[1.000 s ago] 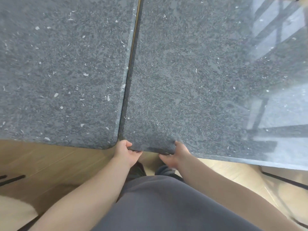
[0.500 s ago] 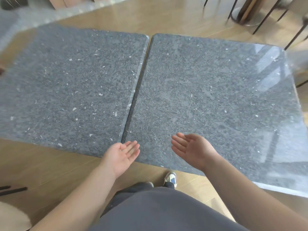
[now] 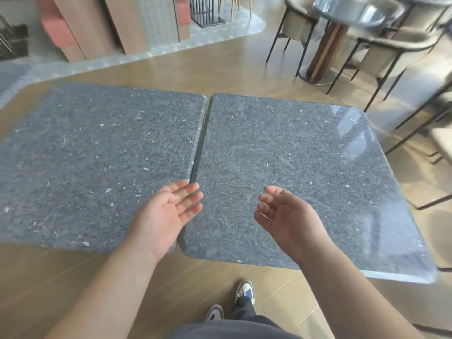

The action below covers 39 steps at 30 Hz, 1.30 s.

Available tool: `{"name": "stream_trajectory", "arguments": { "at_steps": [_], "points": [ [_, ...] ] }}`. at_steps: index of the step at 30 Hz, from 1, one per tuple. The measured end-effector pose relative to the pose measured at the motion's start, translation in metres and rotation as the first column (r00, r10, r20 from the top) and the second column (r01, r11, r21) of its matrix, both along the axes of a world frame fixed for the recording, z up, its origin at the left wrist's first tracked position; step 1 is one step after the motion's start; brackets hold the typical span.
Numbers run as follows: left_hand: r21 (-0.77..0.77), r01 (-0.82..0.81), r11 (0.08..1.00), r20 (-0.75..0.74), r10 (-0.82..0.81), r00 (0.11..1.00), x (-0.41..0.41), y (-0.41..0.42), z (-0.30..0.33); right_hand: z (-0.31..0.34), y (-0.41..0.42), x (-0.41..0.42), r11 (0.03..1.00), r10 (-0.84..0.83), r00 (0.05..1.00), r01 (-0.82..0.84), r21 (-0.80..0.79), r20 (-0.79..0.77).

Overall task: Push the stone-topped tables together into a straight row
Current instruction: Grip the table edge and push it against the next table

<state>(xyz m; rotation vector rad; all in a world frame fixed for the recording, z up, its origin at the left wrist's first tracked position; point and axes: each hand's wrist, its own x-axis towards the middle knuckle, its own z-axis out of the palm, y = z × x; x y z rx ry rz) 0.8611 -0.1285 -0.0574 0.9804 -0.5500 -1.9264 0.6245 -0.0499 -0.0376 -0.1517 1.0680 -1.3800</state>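
Note:
Two dark grey speckled stone-topped tables stand side by side in front of me. The left table [image 3: 97, 155] and the right table [image 3: 293, 155] meet along a thin dark seam. The right table's near edge sits a little closer to me than the left one's. My left hand [image 3: 166, 216] hovers palm up over the near end of the seam, fingers apart, holding nothing. My right hand [image 3: 286, 216] floats over the right table's near part, palm turned inward, fingers loosely curled and empty.
Wooden floor surrounds the tables. A round dark table [image 3: 352, 11] with several metal-legged chairs [image 3: 396, 45] stands at the back right, and more chair legs lie close to the right table's right side. Wooden partitions [image 3: 97, 23] stand at the back left. My shoes [image 3: 244, 289] are below.
Both hands have let go of the right table's near edge and lifted over the tops, open. My view has pulled back and upward, so the whole tables and room show.

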Motion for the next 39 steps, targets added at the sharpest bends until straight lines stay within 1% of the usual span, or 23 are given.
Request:
{"name": "stream_trajectory", "arguments": {
  "at_steps": [2,6,10,14,18,22,26,29,32,36,39],
  "points": [
    [-0.082,0.020,0.996,0.011,-0.020,1.000,0.001,0.007,0.010,0.012,0.006,0.004,0.998,-0.026,0.999,0.023,-0.062,-0.037],
    [-0.268,0.074,0.961,0.109,-0.046,0.993,-0.013,0.024,0.028,0.030,0.030,-0.001,0.983,-0.110,0.983,0.087,-0.160,-0.146],
    [-0.340,0.158,0.927,0.137,-0.118,0.984,-0.046,0.042,0.039,0.041,0.068,-0.027,0.962,-0.203,0.960,0.160,-0.221,-0.191],
    [-0.382,0.295,0.876,0.202,-0.232,0.952,-0.099,0.062,0.045,0.041,0.112,-0.071,0.927,-0.333,0.911,0.268,-0.264,-0.244],
    [-0.394,0.431,0.812,0.258,-0.353,0.899,-0.177,0.090,0.049,0.040,0.169,-0.136,0.874,-0.466,0.835,0.382,-0.301,-0.294],
    [-0.368,0.560,0.742,0.297,-0.477,0.827,-0.289,0.138,0.046,0.035,0.246,-0.222,0.811,-0.581,0.752,0.501,-0.303,-0.311],
    [-0.338,0.675,0.656,0.293,-0.608,0.737,-0.410,0.209,0.034,0.027,0.344,-0.321,0.720,-0.690,0.620,0.641,-0.265,-0.373],
    [-0.331,0.746,0.578,0.286,-0.692,0.663,-0.485,0.258,0.031,0.025,0.411,-0.379,0.646,-0.739,0.516,0.726,-0.236,-0.434],
    [-0.339,0.781,0.524,0.284,-0.735,0.616,-0.538,0.292,0.035,0.028,0.459,-0.413,0.583,-0.781,0.450,0.775,-0.244,-0.433],
    [-0.370,0.819,0.439,0.318,-0.768,0.556,-0.598,0.316,0.040,0.032,0.492,-0.442,0.531,-0.810,0.389,0.804,-0.268,-0.439],
    [-0.372,0.832,0.411,0.330,-0.779,0.533,-0.640,0.326,0.037,0.031,0.502,-0.468,0.508,-0.821,0.373,0.822,-0.255,-0.433]
  ]
}}
